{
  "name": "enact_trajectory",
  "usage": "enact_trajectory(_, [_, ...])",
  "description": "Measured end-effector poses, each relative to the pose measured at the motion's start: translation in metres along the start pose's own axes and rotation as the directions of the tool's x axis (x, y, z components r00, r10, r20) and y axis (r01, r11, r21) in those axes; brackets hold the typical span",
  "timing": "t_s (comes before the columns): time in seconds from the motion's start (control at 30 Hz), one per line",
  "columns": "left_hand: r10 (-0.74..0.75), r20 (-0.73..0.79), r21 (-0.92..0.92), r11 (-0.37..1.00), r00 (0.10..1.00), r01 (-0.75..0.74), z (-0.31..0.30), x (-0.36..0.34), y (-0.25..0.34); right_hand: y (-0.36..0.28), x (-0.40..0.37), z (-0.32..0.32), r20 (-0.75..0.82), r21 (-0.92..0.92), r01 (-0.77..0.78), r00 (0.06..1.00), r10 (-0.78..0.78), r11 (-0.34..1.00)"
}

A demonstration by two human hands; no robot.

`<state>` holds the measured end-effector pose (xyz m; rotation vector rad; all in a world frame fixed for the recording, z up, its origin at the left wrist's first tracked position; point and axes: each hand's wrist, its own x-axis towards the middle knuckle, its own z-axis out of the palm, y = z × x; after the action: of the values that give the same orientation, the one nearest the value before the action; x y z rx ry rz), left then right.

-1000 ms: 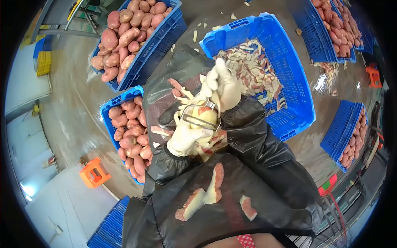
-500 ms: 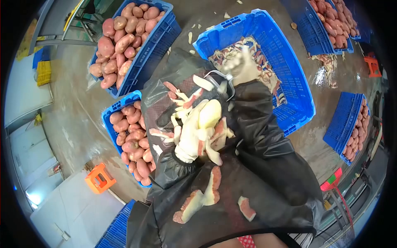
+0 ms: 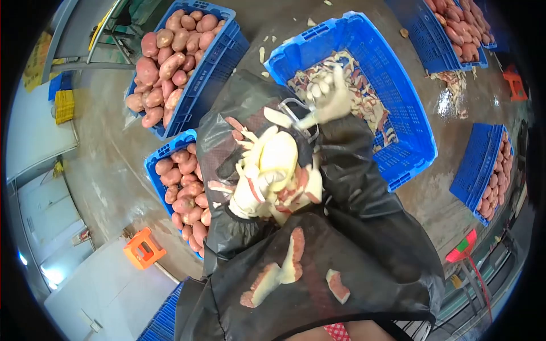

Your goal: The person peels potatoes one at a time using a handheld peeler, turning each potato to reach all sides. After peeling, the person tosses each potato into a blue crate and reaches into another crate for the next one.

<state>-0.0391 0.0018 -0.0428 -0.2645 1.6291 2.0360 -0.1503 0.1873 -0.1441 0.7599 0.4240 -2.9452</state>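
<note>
- Clasped in the white-gloved left hand, fingers closed round its lower end: the pale yellow, mostly peeled potato — held over the lap, above the black plastic apron.
- Gripped in the white-gloved right hand, fingers curled tight on the handle: the metal Y-shaped peeler, lifted clear of the potato, by the near rim of the big blue plastic crate of peelings.
- Strewn over the apron and the left glove: red-and-white strips of peel. Off to the left: blue crates of unpeeled red potatoes.
- Probably best done so: roll the potato in the left palm to bring any red patch left uppermost, lay the blade flat, draw long light strokes away from the holding fingers, keep the thumb out of the blade's path.
- Worth flicking each strip out toward the crate of peelings rather than onto the lap — less slip under the glove.
- Against a second ago: peeler no longer laid across the potato but raised off it toward the crate; potato tipped more upright, more bare yellow face on show.
- Against half a second ago: right hand no longer blurred, barely shifted.
</note>
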Motion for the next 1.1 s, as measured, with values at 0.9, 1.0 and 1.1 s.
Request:
enact_trajectory(0.9, [-0.156, 0.056, -0.543, 0.824, 0.986, 0.161, -0.017, -0.003, -0.062, -0.001, 0.013, -0.014, 0.052, 0.050, -0.144, 0.989, 0.141, 0.988])
enact_trajectory(1.0, [-0.251, 0.142, -0.541, 0.791, 0.958, 0.288, -0.024, -0.007, -0.047, 0.011, -0.051, 0.026, 0.245, -0.190, -0.032, 0.966, 0.079, 0.981])
enact_trajectory(1.1, [-0.103, 0.090, 0.044, 0.994, 0.991, 0.099, -0.023, 0.005, -0.036, 0.005, 0.011, -0.009, -0.074, 0.005, -0.149, 0.986, 0.149, 0.989])
